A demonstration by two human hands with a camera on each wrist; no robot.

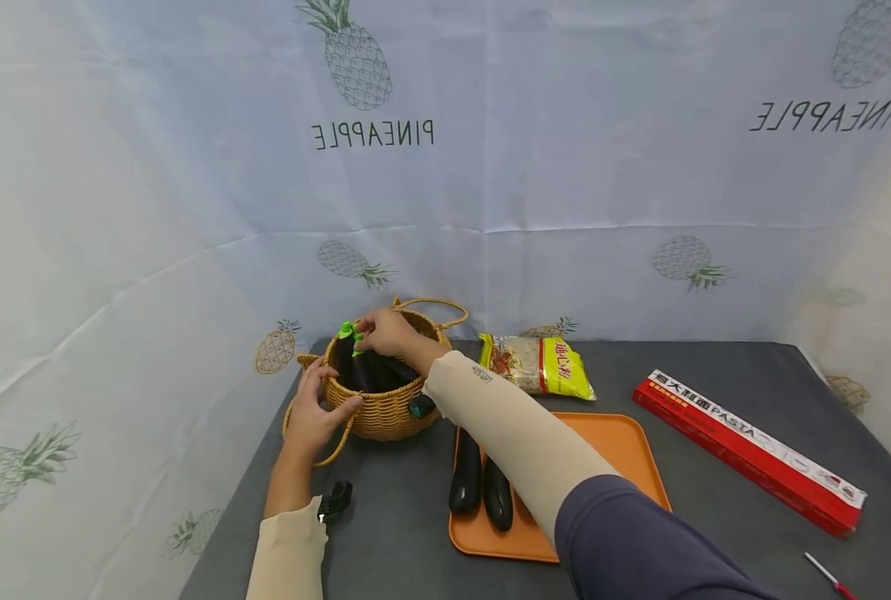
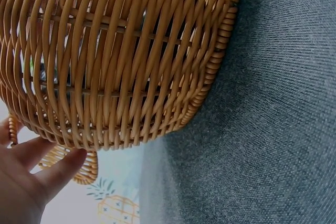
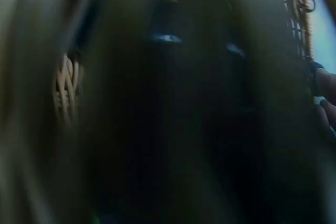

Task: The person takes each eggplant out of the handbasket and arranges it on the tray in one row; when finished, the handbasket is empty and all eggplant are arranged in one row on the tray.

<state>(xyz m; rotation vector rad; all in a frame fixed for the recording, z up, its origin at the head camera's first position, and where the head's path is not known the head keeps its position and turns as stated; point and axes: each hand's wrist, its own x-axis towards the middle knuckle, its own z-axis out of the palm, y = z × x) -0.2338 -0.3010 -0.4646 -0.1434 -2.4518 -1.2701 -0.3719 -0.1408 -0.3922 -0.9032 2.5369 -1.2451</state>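
A woven wicker basket (image 1: 388, 417) stands at the back left of the table, holding several dark eggplants (image 1: 370, 372) with green stems. My right hand (image 1: 391, 333) reaches over the basket and pinches an eggplant by its green stem end. In the right wrist view blurred strands cover most of the picture, and fingertips (image 3: 328, 90) show at the right edge. At the basket's left side, my left hand (image 1: 313, 417) rests against the wicker, thumb spread from the fingers. The left wrist view shows its fingers (image 2: 62, 172) touching the weave.
Two eggplants (image 1: 497, 496) lie on an orange tray (image 1: 625, 442), partly under my right sleeve. A yellow-ended food packet (image 1: 538, 367) lies behind the tray. To the right are a long red pasta box (image 1: 748, 450) and a red-and-white pen-like stick (image 1: 828, 575).
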